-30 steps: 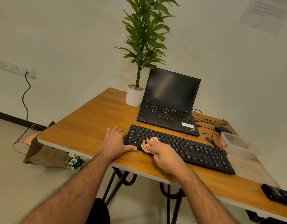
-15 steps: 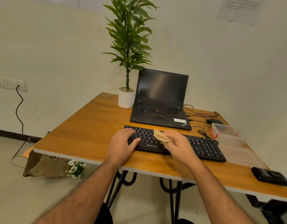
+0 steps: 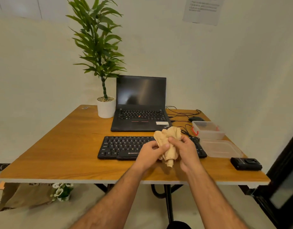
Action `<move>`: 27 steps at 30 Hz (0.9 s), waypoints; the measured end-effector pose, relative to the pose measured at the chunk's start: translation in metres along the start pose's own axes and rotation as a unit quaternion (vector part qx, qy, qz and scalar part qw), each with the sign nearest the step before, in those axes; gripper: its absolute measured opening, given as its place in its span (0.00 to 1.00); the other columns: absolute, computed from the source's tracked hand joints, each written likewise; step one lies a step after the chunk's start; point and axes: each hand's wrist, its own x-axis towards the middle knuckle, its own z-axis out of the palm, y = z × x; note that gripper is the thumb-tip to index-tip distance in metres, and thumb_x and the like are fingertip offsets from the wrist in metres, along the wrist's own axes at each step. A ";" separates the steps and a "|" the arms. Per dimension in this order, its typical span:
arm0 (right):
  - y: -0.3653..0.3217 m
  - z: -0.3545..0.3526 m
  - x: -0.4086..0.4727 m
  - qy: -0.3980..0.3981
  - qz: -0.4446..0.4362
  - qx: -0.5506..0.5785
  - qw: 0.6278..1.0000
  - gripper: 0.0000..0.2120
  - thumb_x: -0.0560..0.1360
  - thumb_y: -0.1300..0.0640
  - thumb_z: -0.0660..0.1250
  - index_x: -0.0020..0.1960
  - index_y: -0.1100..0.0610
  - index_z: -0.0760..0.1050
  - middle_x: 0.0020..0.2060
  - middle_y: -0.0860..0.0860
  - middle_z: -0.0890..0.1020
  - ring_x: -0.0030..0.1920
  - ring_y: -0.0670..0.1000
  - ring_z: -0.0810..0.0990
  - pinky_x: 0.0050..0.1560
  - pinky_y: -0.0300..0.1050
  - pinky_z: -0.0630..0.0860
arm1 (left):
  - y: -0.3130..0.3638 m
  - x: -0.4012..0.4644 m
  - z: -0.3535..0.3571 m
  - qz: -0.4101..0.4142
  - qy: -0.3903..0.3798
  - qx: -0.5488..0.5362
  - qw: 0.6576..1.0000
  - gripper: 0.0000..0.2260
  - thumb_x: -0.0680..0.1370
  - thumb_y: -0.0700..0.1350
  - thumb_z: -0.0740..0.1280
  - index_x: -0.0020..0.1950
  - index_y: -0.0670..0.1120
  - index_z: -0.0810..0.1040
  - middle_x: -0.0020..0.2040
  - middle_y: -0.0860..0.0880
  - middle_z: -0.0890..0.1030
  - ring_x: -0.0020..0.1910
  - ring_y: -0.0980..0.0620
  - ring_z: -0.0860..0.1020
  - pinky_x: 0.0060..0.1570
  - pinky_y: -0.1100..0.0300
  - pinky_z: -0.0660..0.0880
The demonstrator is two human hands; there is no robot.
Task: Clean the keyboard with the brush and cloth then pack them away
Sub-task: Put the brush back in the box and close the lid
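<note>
Both hands hold the crumpled beige cloth (image 3: 168, 142) between them, the left hand (image 3: 150, 152) pinching its side, the right hand (image 3: 186, 152) curled round it, forearms converging above the black keyboard (image 3: 122, 147) on the wooden table (image 3: 59, 146).

Cloth (image 3: 168, 142) soft, crumpled; table (image 3: 63, 146) glossy wood.

A plain office corner: wooden desk (image 3: 59, 146) with laptop (image 3: 140, 104), keyboard (image 3: 122, 146), potted plant (image 3: 99, 47), wall notice (image 3: 203, 9).
</note>
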 end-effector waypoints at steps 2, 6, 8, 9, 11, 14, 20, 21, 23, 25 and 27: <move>-0.003 -0.013 0.000 -0.010 -0.002 0.015 1.000 0.17 0.71 0.63 0.74 0.58 0.58 0.76 0.52 0.56 0.84 0.52 0.55 0.84 0.50 0.54 0.81 | 0.002 0.003 0.008 -0.008 -0.033 -0.057 0.998 0.13 0.77 0.49 0.73 0.59 0.46 0.81 0.53 0.48 0.86 0.54 0.48 0.83 0.56 0.50 0.80; -0.010 -0.041 -0.001 -0.017 -0.007 0.055 0.998 0.31 0.62 0.62 0.77 0.63 0.57 0.73 0.55 0.56 0.83 0.55 0.56 0.83 0.57 0.58 0.79 | 0.011 0.008 0.028 -0.024 -0.064 -0.147 0.987 0.15 0.77 0.42 0.71 0.63 0.43 0.78 0.55 0.45 0.85 0.54 0.45 0.83 0.46 0.56 0.79; -0.014 -0.056 -0.002 -0.029 -0.013 0.081 0.996 0.30 0.62 0.62 0.76 0.64 0.56 0.74 0.55 0.56 0.84 0.56 0.57 0.82 0.59 0.57 0.78 | 0.015 0.011 0.038 -0.025 -0.089 -0.207 0.974 0.17 0.76 0.40 0.73 0.64 0.41 0.77 0.57 0.42 0.84 0.55 0.44 0.83 0.48 0.55 0.80; -0.016 -0.062 -0.003 -0.039 -0.011 0.096 0.995 0.28 0.64 0.63 0.75 0.63 0.57 0.75 0.55 0.56 0.84 0.56 0.57 0.82 0.59 0.57 0.78 | 0.016 0.012 0.042 -0.025 -0.098 -0.241 0.965 0.19 0.75 0.40 0.73 0.65 0.40 0.76 0.59 0.40 0.83 0.55 0.44 0.83 0.49 0.54 0.80; -0.019 -0.074 -0.004 -0.057 -0.007 0.128 0.990 0.25 0.67 0.63 0.72 0.64 0.60 0.76 0.57 0.58 0.83 0.58 0.58 0.82 0.59 0.55 0.77 | 0.019 0.017 0.050 -0.032 -0.109 -0.293 0.949 0.24 0.73 0.42 0.74 0.67 0.38 0.74 0.61 0.39 0.82 0.56 0.43 0.82 0.51 0.52 0.81; -0.021 -0.089 -0.003 -0.058 -0.006 0.138 0.989 0.23 0.70 0.64 0.70 0.65 0.61 0.76 0.58 0.58 0.83 0.59 0.57 0.81 0.60 0.53 0.76 | 0.019 0.023 0.060 -0.038 -0.120 -0.313 0.941 0.24 0.74 0.43 0.71 0.69 0.38 0.73 0.62 0.39 0.81 0.60 0.42 0.81 0.57 0.51 0.80; -0.025 -0.108 -0.001 -0.013 -0.028 0.067 0.997 0.21 0.72 0.66 0.72 0.64 0.59 0.76 0.54 0.57 0.85 0.54 0.55 0.84 0.48 0.48 0.81 | 0.020 0.028 0.074 -0.045 -0.110 -0.155 0.981 0.24 0.71 0.52 0.75 0.61 0.40 0.80 0.56 0.39 0.84 0.55 0.42 0.81 0.58 0.48 0.75; -0.025 -0.110 0.000 -0.008 -0.030 0.050 0.998 0.19 0.73 0.66 0.71 0.63 0.59 0.77 0.53 0.57 0.85 0.53 0.55 0.84 0.48 0.48 0.81 | 0.020 0.030 0.076 -0.040 -0.103 -0.144 0.983 0.22 0.72 0.50 0.76 0.62 0.41 0.80 0.56 0.41 0.84 0.57 0.42 0.82 0.59 0.48 0.76; -0.026 -0.115 0.002 -0.008 -0.033 0.017 0.999 0.15 0.76 0.63 0.69 0.62 0.58 0.77 0.54 0.55 0.85 0.54 0.54 0.84 0.51 0.49 0.81 | 0.020 0.033 0.078 -0.032 -0.094 -0.133 0.986 0.18 0.74 0.43 0.75 0.63 0.43 0.80 0.55 0.45 0.85 0.57 0.45 0.83 0.56 0.52 0.79; -0.026 -0.121 0.004 -0.011 -0.032 -0.026 0.999 0.14 0.78 0.60 0.67 0.64 0.56 0.76 0.55 0.54 0.84 0.56 0.53 0.83 0.54 0.50 0.80 | 0.021 0.034 0.079 -0.030 -0.089 -0.124 0.988 0.15 0.76 0.42 0.73 0.62 0.43 0.80 0.54 0.46 0.86 0.55 0.47 0.84 0.53 0.54 0.80; -0.028 -0.127 0.005 -0.005 -0.034 -0.072 0.997 0.13 0.79 0.58 0.66 0.64 0.54 0.76 0.55 0.53 0.84 0.55 0.51 0.83 0.54 0.49 0.81 | 0.019 0.035 0.080 -0.039 -0.076 -0.102 0.991 0.14 0.77 0.43 0.73 0.62 0.43 0.80 0.52 0.46 0.86 0.52 0.47 0.85 0.53 0.51 0.81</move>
